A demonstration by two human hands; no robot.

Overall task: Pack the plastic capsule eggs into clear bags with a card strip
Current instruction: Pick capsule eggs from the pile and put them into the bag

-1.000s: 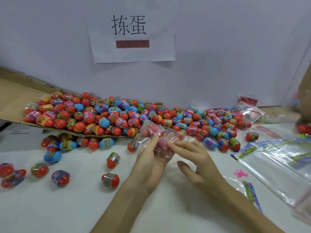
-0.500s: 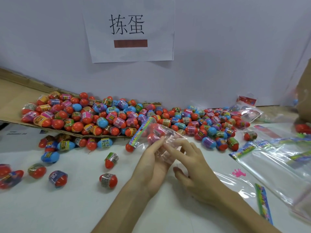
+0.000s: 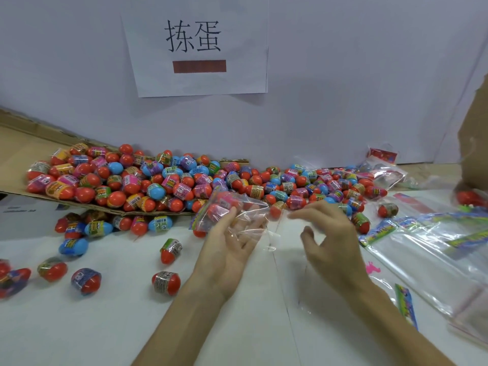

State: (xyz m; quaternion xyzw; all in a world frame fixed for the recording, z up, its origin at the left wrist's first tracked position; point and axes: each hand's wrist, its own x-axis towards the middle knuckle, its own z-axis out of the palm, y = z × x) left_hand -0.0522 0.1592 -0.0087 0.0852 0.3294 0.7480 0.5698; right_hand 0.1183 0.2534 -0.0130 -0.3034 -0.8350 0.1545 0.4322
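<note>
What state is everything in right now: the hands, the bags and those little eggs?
left hand: holds the clear bag, thumb on top.
right hand: holds nothing, fingers relaxed.
clear bag: lifted, partly filled; seal unclear.
egg pile: heaped loose on the cardboard.
spare bags: lying flat.

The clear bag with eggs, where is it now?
The left hand holds the clear bag at the centre of the head view, before the egg pile.
</note>
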